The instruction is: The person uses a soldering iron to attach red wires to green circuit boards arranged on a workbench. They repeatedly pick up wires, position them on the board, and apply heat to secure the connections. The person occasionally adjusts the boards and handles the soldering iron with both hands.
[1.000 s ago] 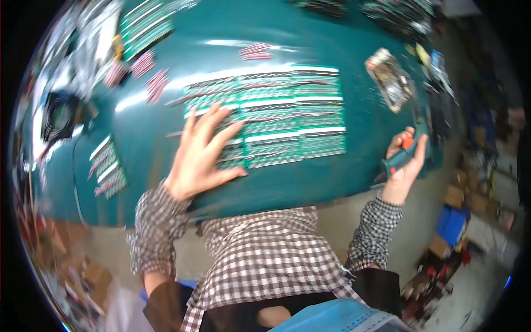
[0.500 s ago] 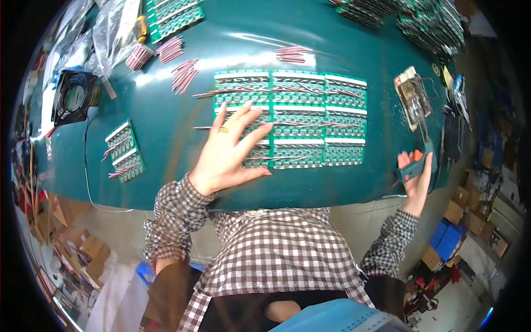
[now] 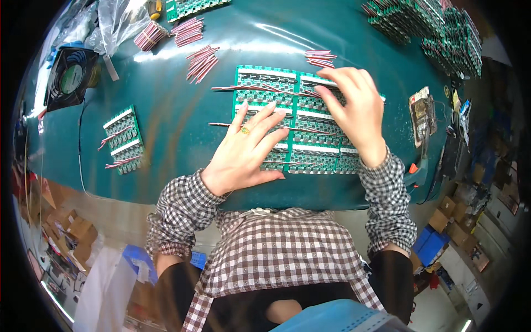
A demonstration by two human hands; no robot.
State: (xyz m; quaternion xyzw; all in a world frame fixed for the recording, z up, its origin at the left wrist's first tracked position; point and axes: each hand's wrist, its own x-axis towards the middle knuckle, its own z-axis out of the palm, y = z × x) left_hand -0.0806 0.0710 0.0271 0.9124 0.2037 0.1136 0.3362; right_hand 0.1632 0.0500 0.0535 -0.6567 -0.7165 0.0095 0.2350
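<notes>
left hand splayed on circuit boards, right hand arched above

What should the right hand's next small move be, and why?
Perhaps pinch the red wires with the right hand: its thumb and fingers stand apart beside them, while the left hand lies across the green circuit boards.

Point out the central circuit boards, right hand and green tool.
Central circuit boards (image 3: 313, 123), head view: middle row.
Right hand (image 3: 360, 109), head view: back of the hand.
Green tool (image 3: 422, 174), head view: its body.
</notes>
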